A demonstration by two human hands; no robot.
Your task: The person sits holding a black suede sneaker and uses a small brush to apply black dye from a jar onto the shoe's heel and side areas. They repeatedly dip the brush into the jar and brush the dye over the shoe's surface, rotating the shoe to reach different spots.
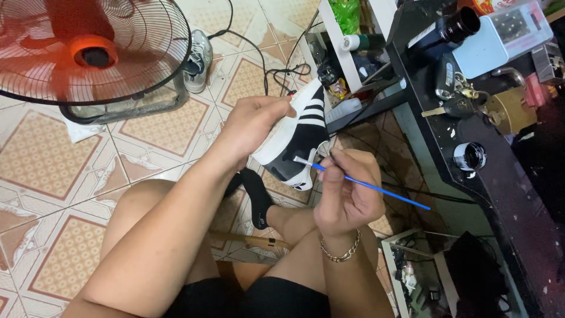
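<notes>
Left hand: the left hand [253, 126] is closed around a black low-top trainer with white side stripes and a white rubber sole [297, 138], fingers curled over the sole edge, holding it up above the knees with the sole rim turned toward the brush
Right hand: the right hand [344, 191] pinches a thin blue-handled paintbrush with a pale tip [359, 181] between thumb and fingertips, pencil fashion; a metal chain bracelet [341, 250] sits on that wrist
Brush tip: right at the white sole rim near the heel; whether it actually touches I cannot tell
Paint: a small round open jar with dark contents [469, 156] stands on the black painted workbench [518, 194], well apart from the shoe
Doing it well: I judge the shoe wants a firm, steady hold, with the stroke running along the rim, light load on the bristles so nothing strays onto the black upper
Surroundings: a red floor fan in a black wire cage [88, 50] on the patterned tile floor [53, 153]; a brass padlock [509, 112] beside keys on the bench
</notes>
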